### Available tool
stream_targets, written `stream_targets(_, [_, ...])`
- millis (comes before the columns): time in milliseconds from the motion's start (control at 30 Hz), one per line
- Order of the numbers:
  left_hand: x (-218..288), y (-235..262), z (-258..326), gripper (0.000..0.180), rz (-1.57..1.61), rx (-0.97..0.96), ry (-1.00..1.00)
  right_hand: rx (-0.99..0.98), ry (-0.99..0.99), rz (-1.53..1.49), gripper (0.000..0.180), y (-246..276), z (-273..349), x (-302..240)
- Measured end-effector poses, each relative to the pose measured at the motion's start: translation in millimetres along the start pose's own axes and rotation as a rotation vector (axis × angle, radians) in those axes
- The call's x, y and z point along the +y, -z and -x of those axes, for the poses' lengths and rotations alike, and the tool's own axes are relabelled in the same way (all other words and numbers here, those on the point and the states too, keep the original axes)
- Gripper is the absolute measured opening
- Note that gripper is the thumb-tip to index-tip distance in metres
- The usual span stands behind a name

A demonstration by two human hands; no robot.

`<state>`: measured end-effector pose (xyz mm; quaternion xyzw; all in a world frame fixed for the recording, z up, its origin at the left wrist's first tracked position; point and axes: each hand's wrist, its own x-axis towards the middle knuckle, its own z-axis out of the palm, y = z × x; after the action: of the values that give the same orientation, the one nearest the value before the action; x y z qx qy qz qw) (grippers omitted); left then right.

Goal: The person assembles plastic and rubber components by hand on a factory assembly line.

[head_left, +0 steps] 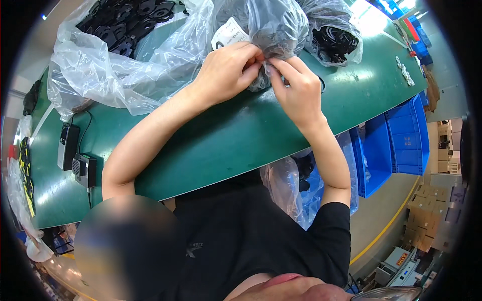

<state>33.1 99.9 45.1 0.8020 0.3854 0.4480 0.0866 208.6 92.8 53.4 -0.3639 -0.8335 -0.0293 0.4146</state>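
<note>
My left hand point(228, 70) and my right hand point(298, 89) meet at the far part of the table, both closed in a pinch on the gathered plastic of a clear bag point(278, 27). Dark contents show through the bag, but their kind cannot be made out. A white printed label point(230, 34) lies against the bag, just beyond my left hand. The fingertips partly hide the pinched plastic, so whether a tie is there cannot be seen.
The green table point(221, 145) carries a large open plastic bag point(100, 80) with flat black parts point(125, 22). Another bag point(335, 42) of black parts stands at right. Two small black devices point(69, 145) lie left. Blue crates point(409, 135) stand beyond the right edge.
</note>
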Motion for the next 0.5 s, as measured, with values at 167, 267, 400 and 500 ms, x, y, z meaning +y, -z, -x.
stream_targets(167, [-4.0, -0.8, 2.9, 0.012, 0.040, 0.004, -0.004, 0.023, 0.028, 0.012, 0.012, -8.2, -5.7, 6.1])
stream_targets(267, [-3.0, 2.9, 2.4, 0.012, 0.081, 0.003, 0.003, 0.054, -0.051, -0.210, 0.005, -7.2, -9.5, 8.9])
stream_targets(400, [5.0, 7.2, 4.1, 0.012, 0.200, 0.041, 0.065, 0.090, -0.062, -0.233, 0.006, -5.6, -6.5, 8.6])
stream_targets(500, [2.8, 7.7, 5.8, 0.013, 0.191, 0.058, -0.018, 0.102, -0.040, -0.237, 0.008, -5.2, -5.0, 10.5])
